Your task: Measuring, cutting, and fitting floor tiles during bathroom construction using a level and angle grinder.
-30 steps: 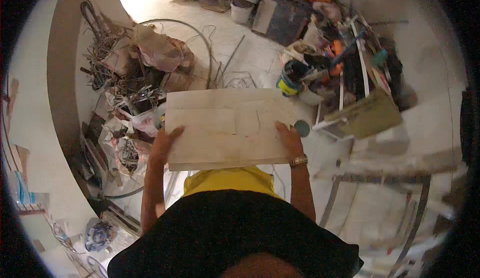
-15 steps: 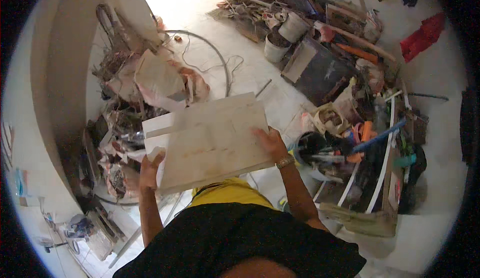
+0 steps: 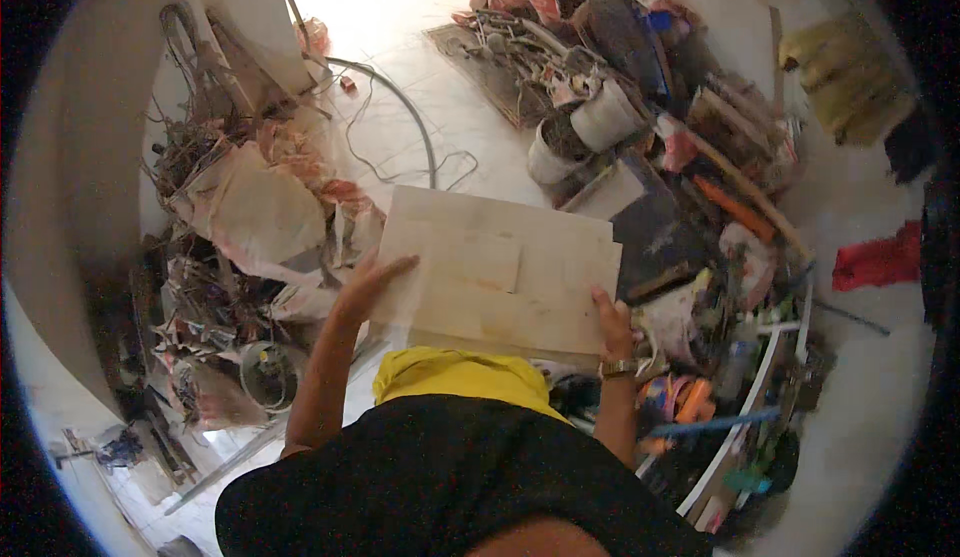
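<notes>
A stack of beige flat panels, with smaller pieces on top, is held level in front of my waist. My left hand grips its left edge with the thumb on top, and my right hand, below a wristwatch, grips the right edge. The fingers under the panels are hidden. Just behind the stack show my yellow shorts and black shirt.
Debris and pale sacks line the left wall. At the right lie white buckets, a dark panel, orange pieces and long strips. A hose crosses the tiled floor; red cloth is at far right.
Since half a second ago the stack has swung clockwise, its left end now higher in the picture. The view has turned, bringing more of the far right pile in. Both hands keep their grip.
</notes>
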`<state>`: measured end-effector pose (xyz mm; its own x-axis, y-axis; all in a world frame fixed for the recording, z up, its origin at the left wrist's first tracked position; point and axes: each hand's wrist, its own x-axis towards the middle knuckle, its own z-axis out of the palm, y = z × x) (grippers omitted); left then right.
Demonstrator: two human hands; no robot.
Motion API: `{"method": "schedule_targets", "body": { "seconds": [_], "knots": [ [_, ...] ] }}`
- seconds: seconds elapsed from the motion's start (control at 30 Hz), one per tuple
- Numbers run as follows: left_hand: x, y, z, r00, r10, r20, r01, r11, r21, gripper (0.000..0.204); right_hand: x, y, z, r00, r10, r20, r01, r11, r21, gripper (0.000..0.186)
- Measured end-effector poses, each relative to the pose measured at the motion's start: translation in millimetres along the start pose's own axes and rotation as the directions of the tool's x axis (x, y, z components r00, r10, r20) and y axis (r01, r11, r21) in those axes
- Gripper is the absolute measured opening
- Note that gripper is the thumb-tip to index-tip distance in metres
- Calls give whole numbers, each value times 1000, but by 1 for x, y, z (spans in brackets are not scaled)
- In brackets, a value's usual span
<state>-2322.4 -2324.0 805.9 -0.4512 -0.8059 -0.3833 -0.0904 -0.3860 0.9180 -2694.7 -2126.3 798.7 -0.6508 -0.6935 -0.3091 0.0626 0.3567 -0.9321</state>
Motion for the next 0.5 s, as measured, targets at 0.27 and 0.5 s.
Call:
{"method": "schedule_targets", "body": {
  "seconds": [0.27,0.5],
  "knots": [
    [121,49,43,968,76,-238,-63,996,63,49,288,-48,26,940,28,340,106,924,-368,43],
    [179,67,59,808,-93,-582,-74,964,-257,50,431,-124,115,738,-124,663,459,813,-359,35]
  ]
}}
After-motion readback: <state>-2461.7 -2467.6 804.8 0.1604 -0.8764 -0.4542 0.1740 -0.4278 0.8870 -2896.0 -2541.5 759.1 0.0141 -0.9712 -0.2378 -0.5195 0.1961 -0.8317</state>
